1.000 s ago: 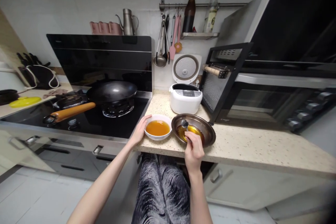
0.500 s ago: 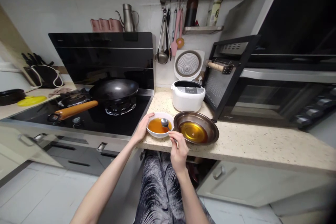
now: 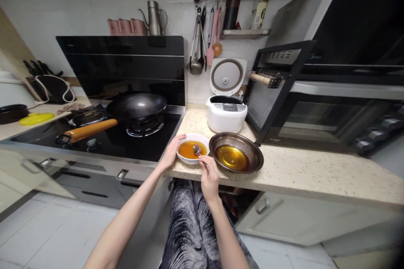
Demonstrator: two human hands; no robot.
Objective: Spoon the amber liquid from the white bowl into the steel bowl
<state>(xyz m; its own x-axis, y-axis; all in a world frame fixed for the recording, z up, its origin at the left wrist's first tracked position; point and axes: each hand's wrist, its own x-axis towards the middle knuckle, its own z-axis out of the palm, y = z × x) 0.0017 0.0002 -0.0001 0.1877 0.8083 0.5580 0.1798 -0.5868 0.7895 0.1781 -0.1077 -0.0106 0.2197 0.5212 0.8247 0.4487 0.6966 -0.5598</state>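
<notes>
A white bowl (image 3: 186, 161) with orange-brown liquid stands near the counter's front edge. My left hand (image 3: 171, 151) grips its left side, with the fingers at the rim. Between the pinched fingers of my right hand (image 3: 209, 175) is a metal spoon (image 3: 197, 149); its head is at the liquid inside the bowl, and most of its handle is hidden by my fingers. Close to the bowl's right side sits a wide dark metal basin (image 3: 256, 160) holding golden, oil-like liquid.
Behind the basin, a white rice cooker (image 3: 226, 119) has its lid raised. On the left, a black wok (image 3: 137, 107) rests on the gas stove, its wooden handle (image 3: 91, 129) pointing toward the front. An oven (image 3: 315, 117) and a black rack (image 3: 268, 92) stand at right.
My right hand has shifted slightly left with the spoon, whose head has moved down and a little left in the bowl. My left hand stays on the bowl.
</notes>
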